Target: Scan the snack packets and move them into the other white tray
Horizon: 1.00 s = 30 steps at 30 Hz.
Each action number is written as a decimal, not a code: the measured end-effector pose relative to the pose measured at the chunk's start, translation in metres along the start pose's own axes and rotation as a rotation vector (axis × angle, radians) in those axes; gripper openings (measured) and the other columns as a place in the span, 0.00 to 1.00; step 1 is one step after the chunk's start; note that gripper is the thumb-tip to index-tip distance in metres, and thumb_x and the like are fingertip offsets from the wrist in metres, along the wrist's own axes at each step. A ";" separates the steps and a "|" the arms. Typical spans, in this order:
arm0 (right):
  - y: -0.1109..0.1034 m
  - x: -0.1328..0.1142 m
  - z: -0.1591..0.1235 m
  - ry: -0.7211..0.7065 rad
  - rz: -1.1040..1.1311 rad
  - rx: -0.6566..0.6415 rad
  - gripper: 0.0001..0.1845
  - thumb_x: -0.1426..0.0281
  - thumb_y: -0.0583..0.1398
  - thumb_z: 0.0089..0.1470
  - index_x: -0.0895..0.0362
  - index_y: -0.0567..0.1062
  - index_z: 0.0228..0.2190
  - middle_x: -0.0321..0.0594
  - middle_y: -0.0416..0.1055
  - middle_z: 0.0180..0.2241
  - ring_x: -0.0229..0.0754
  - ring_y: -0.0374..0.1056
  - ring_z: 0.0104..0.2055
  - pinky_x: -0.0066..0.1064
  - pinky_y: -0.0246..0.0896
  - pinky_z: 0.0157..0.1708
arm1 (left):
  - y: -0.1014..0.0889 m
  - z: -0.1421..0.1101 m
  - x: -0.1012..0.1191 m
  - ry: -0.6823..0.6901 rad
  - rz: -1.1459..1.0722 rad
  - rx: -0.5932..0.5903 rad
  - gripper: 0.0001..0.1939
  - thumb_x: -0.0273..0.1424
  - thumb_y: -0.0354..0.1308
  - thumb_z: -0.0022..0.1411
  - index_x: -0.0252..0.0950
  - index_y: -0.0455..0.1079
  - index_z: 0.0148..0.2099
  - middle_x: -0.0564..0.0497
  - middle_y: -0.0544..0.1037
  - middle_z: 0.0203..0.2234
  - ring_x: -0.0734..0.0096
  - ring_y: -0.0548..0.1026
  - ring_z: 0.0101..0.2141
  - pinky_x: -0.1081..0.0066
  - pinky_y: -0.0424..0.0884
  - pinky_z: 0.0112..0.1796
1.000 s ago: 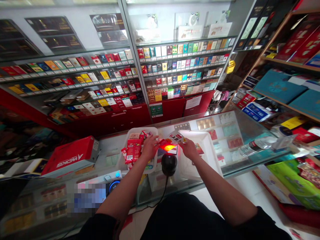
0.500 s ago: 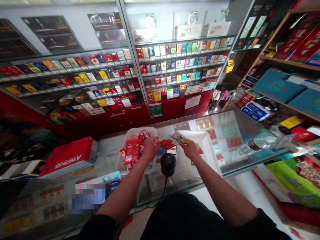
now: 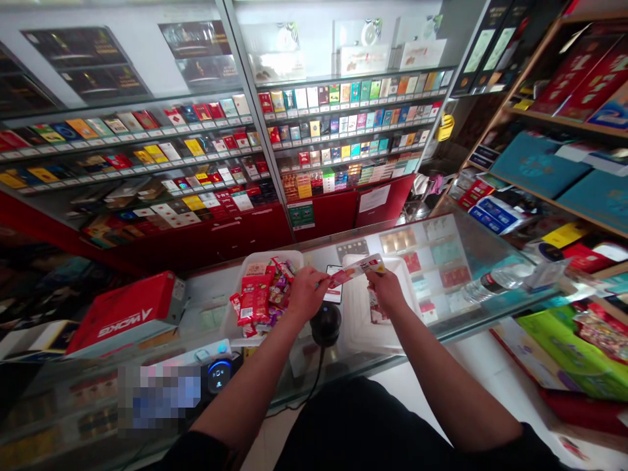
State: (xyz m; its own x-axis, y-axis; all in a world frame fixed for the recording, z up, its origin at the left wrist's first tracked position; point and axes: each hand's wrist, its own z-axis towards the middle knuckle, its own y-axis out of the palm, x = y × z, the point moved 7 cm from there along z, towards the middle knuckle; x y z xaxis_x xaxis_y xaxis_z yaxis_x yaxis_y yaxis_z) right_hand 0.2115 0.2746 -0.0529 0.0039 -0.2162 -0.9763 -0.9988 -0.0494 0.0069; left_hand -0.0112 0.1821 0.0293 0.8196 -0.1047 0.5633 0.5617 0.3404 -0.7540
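Between my two hands is a small red-and-white snack packet [image 3: 357, 269], held tilted above the counter. My left hand [image 3: 305, 294] pinches its left end, and my right hand [image 3: 387, 292] grips the right end. Under the packet lies a phone [image 3: 334, 294] with a lit white screen. A round black scanner [image 3: 325, 325] on a cable stands just in front of it. To the left, a white plastic tub [image 3: 230, 327] holds red and purple snack packets [image 3: 254, 299]. Beneath my right hand is a shallow white tray [image 3: 356, 337] with a packet inside, partly hidden.
A red shoebox-like carton [image 3: 125, 314] stands on the glass counter's left, behind a device with a blue-lit ring [image 3: 219, 375]. A plastic bottle [image 3: 495, 282] lies at the right. Cigarette shelves [image 3: 343, 124] line the back wall; a wooden shelf of boxes [image 3: 530, 163] is at right.
Both hands have shifted right with the packet, which now sits more edge-on and clear of the phone's left part. My left hand is farther from the tub. The view has turned slightly.
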 end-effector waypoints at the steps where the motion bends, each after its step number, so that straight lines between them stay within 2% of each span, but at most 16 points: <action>1: -0.004 0.004 0.002 0.027 0.091 -0.002 0.16 0.58 0.68 0.45 0.57 0.76 0.30 0.34 0.72 0.24 0.35 0.63 0.23 0.28 0.64 0.25 | 0.002 -0.001 0.008 0.008 0.003 -0.002 0.09 0.31 0.58 0.67 0.39 0.81 0.42 0.49 0.75 0.31 0.65 0.73 0.37 0.67 0.67 0.41; 4: -0.016 0.016 0.009 0.084 0.291 -0.012 0.19 0.57 0.71 0.41 0.56 0.74 0.29 0.33 0.71 0.24 0.33 0.64 0.22 0.26 0.64 0.24 | 0.012 -0.004 0.032 0.026 0.029 -0.030 0.11 0.35 0.57 0.69 0.40 0.82 0.40 0.49 0.73 0.29 0.66 0.72 0.35 0.68 0.65 0.39; 7: -0.032 0.027 0.014 0.112 0.356 0.007 0.20 0.58 0.72 0.40 0.56 0.75 0.31 0.36 0.75 0.28 0.35 0.69 0.26 0.26 0.68 0.26 | 0.030 -0.010 0.055 0.065 0.067 -0.090 0.13 0.34 0.55 0.70 0.40 0.81 0.38 0.48 0.74 0.28 0.65 0.72 0.35 0.67 0.65 0.38; 11: -0.053 0.032 0.014 0.148 0.390 0.050 0.20 0.59 0.71 0.42 0.55 0.74 0.35 0.37 0.78 0.32 0.39 0.75 0.32 0.28 0.72 0.30 | 0.060 -0.016 0.080 0.106 0.113 -0.163 0.11 0.33 0.56 0.68 0.39 0.80 0.40 0.45 0.75 0.31 0.61 0.73 0.38 0.65 0.67 0.40; 15: -0.075 0.031 0.013 0.165 0.358 0.177 0.18 0.61 0.70 0.44 0.54 0.74 0.36 0.37 0.78 0.31 0.37 0.75 0.30 0.27 0.71 0.28 | 0.088 -0.021 0.100 0.187 0.081 -0.257 0.10 0.32 0.55 0.68 0.39 0.79 0.41 0.44 0.76 0.33 0.61 0.74 0.38 0.64 0.68 0.40; 18: -0.085 0.027 0.014 0.163 0.318 0.249 0.17 0.63 0.69 0.44 0.55 0.75 0.35 0.35 0.77 0.29 0.35 0.72 0.27 0.25 0.70 0.27 | 0.098 -0.024 0.107 0.225 0.061 -0.280 0.09 0.32 0.56 0.67 0.38 0.78 0.40 0.44 0.78 0.35 0.62 0.74 0.38 0.64 0.70 0.41; 21: -0.087 0.022 0.016 0.155 0.302 0.269 0.17 0.62 0.70 0.42 0.56 0.76 0.34 0.35 0.77 0.29 0.35 0.72 0.27 0.24 0.69 0.26 | 0.099 -0.025 0.108 0.236 0.058 -0.281 0.10 0.31 0.55 0.68 0.37 0.78 0.39 0.44 0.79 0.35 0.62 0.75 0.38 0.64 0.70 0.42; 24: -0.081 0.018 0.017 0.141 0.276 0.245 0.18 0.62 0.71 0.41 0.57 0.77 0.34 0.37 0.77 0.29 0.35 0.72 0.28 0.24 0.69 0.26 | 0.092 -0.024 0.104 0.220 0.053 -0.272 0.11 0.31 0.54 0.68 0.37 0.78 0.38 0.44 0.79 0.34 0.62 0.75 0.39 0.64 0.70 0.42; 30: -0.044 0.004 0.013 0.078 0.166 0.128 0.19 0.60 0.71 0.41 0.58 0.79 0.35 0.40 0.79 0.31 0.36 0.73 0.29 0.25 0.68 0.27 | 0.064 -0.026 0.074 0.088 0.041 -0.203 0.10 0.32 0.55 0.68 0.37 0.78 0.42 0.45 0.79 0.34 0.62 0.75 0.38 0.65 0.69 0.42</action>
State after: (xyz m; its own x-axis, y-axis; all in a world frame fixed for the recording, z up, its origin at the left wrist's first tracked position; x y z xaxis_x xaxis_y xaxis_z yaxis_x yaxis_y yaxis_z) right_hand 0.2551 0.2889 -0.0605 -0.1618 -0.2860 -0.9445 -0.9842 0.1159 0.1335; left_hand 0.0885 0.1714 0.0140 0.8440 -0.1788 0.5056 0.5315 0.1522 -0.8333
